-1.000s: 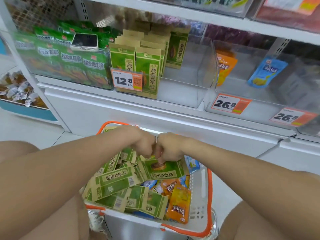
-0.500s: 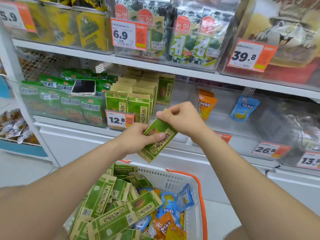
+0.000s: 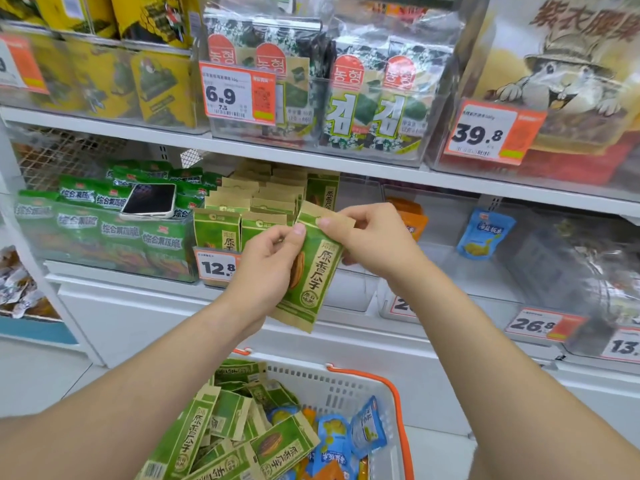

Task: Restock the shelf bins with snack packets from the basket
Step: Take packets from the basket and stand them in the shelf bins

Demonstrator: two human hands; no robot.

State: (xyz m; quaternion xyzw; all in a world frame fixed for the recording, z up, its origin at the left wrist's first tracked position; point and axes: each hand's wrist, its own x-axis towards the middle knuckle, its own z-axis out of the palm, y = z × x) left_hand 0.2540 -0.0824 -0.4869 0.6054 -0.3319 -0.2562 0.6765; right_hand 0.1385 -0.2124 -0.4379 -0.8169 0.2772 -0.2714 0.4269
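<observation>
A green-and-tan snack packet [image 3: 313, 271] is held upright in front of the middle shelf. My left hand [image 3: 266, 268] grips its left side and my right hand [image 3: 370, 237] pinches its top right corner. Right behind it, a clear bin [image 3: 349, 289] holds rows of the same green packets [image 3: 242, 209], with bare floor at its right end. Below, the white basket [image 3: 346, 389] with orange handles holds several green packets [image 3: 221, 434], blue packets [image 3: 349, 434] and orange ones.
A phone [image 3: 149, 200] lies on green bags in the left bin [image 3: 104, 230]. The bin to the right holds orange packets [image 3: 410, 220] and a blue packet [image 3: 483, 233]. Seaweed packs [image 3: 346, 98] fill the upper shelf. Price tags hang along the shelf edges.
Both hands have risen from the basket with one green packet and brought it upright in front of the bin of matching packets. The view has tilted up from the basket to the shelves.
</observation>
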